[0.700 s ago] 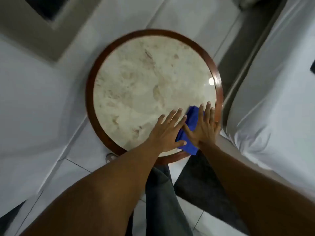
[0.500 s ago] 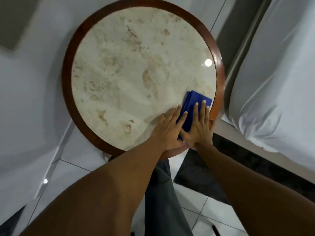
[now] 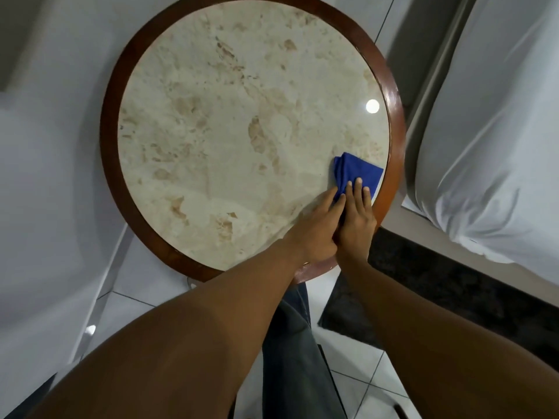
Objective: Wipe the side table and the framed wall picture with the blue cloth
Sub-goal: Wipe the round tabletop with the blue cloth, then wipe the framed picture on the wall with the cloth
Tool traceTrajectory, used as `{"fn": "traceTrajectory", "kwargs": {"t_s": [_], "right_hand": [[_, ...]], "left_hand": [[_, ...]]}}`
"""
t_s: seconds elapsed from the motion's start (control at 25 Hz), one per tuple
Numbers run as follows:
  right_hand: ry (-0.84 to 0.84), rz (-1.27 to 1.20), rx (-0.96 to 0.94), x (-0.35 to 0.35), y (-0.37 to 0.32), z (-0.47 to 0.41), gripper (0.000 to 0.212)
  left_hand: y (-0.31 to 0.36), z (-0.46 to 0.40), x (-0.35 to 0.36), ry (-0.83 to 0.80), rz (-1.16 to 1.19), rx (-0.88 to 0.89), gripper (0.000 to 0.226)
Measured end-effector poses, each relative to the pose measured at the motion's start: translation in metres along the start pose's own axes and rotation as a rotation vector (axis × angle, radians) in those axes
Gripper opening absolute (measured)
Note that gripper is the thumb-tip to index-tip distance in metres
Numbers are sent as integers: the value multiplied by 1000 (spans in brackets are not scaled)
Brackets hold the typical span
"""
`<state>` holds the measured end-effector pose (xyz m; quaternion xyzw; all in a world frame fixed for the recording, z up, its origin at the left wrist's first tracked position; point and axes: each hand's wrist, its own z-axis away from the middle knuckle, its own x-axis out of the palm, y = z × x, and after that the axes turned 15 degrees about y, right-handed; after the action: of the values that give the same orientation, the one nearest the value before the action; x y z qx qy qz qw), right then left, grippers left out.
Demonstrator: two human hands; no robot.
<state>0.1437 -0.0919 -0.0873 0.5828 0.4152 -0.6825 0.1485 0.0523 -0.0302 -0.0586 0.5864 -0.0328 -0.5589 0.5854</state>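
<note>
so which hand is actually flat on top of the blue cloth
The right hand: its fingers lie flat across the folded blue cloth on the round marble-topped side table. The left hand only touches the cloth's left edge.

Both forearms extend forward, converging. Left hand [image 3: 317, 228] lies palm-down, fingers together. Right hand [image 3: 355, 220] lies flat just beside it, fingers extended, touching.

Single head-worn view, steeply downward and close over the round side table [image 3: 109, 164].
</note>
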Motion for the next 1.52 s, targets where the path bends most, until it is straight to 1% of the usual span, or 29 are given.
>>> {"fn": "traceTrajectory", "kwargs": {"t_s": [0.08, 0.12, 0.16, 0.24, 0.32, 0.4, 0.48, 0.56, 0.68, 0.72, 0.8, 0.92, 1.04, 1.16, 1.28, 1.32, 1.4, 1.44, 1.48, 1.52], "right_hand": [[2, -218, 125, -12, -10, -2, 49], [-12, -300, 191, -20, -19, -2, 53], [-19, -338, 214, -29, -31, -2, 53], [-9, -342, 155, -46, -61, -2, 44], [-13, -413, 63, -68, -95, -2, 44], [12, -484, -48, -97, -146, -4, 47], [60, -552, -78, -118, -198, -7, 46], [57, -670, -176, -150, -264, -3, 47], [44, -830, -308, -194, -364, 4, 47], [44, -888, -369, -211, -399, 9, 48], [37, -1002, -501, -247, -466, 24, 47], [58, -1174, -670, -307, -557, 47, 49], [129, -1343, -814, -371, -639, 70, 50], [249, -1476, -906, -434, -704, 85, 51], [344, -1593, -923, -488, -745, 93, 52], [364, -1644, -941, -504, -754, 96, 53], [391, -1715, -986, -531, -767, 100, 54], [404, -1737, -1011, -543, -774, 102, 55], [406, -1754, -1033, -553, -779, 106, 56], [391, -1771, -1046, -564, -786, 111, 56]], "left_hand": [[11, 7, -11, 10, 109, -25, 79], [17, 12, -20, 31, 154, -50, 80], [23, 20, -34, 61, 183, -67, 81], [32, 34, -68, 140, 171, -59, 80], [38, 51, -107, 210, 100, -20, 79], [43, 77, -167, 312, -16, 38, 80], [48, 98, -219, 411, -137, 74, 81], [55, 135, -284, 536, -262, 104, 81], [63, 188, -370, 719, -338, 129, 81], [67, 211, -399, 780, -383, 113, 82], [80, 260, -458, 899, -478, 84, 82], [108, 330, -542, 1052, -634, 141, 80], [146, 400, -617, 1158, -884, 176, 83], [198, 462, -681, 1254, -1265, 139, 76], [258, 517, -733, 1339, -1514, 183, 70], [277, 535, -748, 1414, -1563, 205, 70], [310, 569, -777, 1636, -1620, 192, 71], [323, 587, -791, 1740, -1635, 124, 72], [333, 604, -804, 1806, -1642, 14, 74], [337, 621, -815, 1834, -1650, -110, 76]]}}
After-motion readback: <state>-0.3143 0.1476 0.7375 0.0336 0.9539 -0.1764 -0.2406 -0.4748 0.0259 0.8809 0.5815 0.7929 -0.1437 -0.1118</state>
